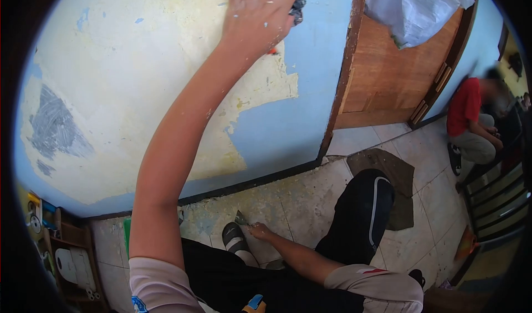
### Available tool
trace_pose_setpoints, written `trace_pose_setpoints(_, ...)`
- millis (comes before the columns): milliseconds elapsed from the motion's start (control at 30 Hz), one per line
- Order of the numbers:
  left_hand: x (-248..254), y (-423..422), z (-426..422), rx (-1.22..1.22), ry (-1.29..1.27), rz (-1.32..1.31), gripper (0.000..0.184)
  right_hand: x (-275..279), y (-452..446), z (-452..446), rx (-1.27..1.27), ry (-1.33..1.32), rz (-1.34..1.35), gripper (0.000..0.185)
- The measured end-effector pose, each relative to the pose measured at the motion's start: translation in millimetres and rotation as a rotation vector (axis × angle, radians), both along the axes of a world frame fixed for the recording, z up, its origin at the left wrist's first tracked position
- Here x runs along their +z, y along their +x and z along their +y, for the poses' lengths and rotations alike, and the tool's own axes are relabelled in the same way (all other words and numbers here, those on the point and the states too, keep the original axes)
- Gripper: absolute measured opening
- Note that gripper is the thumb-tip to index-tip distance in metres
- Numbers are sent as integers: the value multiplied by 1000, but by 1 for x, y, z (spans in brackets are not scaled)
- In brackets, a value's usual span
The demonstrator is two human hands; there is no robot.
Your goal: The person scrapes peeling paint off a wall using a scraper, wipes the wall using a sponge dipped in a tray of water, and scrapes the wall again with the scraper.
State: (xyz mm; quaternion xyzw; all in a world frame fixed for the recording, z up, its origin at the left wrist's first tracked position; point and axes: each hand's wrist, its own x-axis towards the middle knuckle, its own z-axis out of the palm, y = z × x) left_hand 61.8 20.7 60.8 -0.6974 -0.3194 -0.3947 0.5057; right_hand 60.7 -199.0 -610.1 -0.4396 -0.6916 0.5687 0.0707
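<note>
My left hand (260,13) is raised against the upper wall, its fingers wrapped round an orange and black tool (298,9). Most of that tool is hidden behind the hand and cut off by the top of the view, so its kind is unclear. White specks dot the hand and forearm. Low down near the floor, my right hand (259,231) is closed on a putty knife (240,217), its blade pointing up and away. The wall (266,130) shows a large patch of bare cream surface with ragged edges of light blue paint around it.
A wooden door (382,80) with a white plastic bag (413,11) hanging on it stands right of the wall. A brown mat (402,174) lies on the tiles. Paint flakes litter the floor. A person in red (464,108) squats at right near a black railing; a wooden shelf (72,235) stands left.
</note>
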Motion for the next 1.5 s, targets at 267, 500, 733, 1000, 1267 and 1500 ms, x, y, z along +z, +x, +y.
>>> trace_pose_setpoints(267,-57,64,55,25,78,221,15,26,24,9,-61,-164,-8,62)
trace_pose_setpoints(500,-157,42,38,-22,-164,696,6,49,24,6,-32,-151,84,62)
trace_pose_setpoints(733,-82,48,35,22,-163,165,34,43,22,9,-23,-145,30,69)
trace_pose_setpoints(1000,-156,85,63,52,-90,546,16,49,24,6,-61,-158,5,75)
trace_pose_setpoints(1267,-118,43,41,40,-258,492,25,44,21,11,-151,-88,28,74)
trace_pose_setpoints(1500,-80,9,13,139,-224,285,45,68,34,14,-210,-222,38,68)
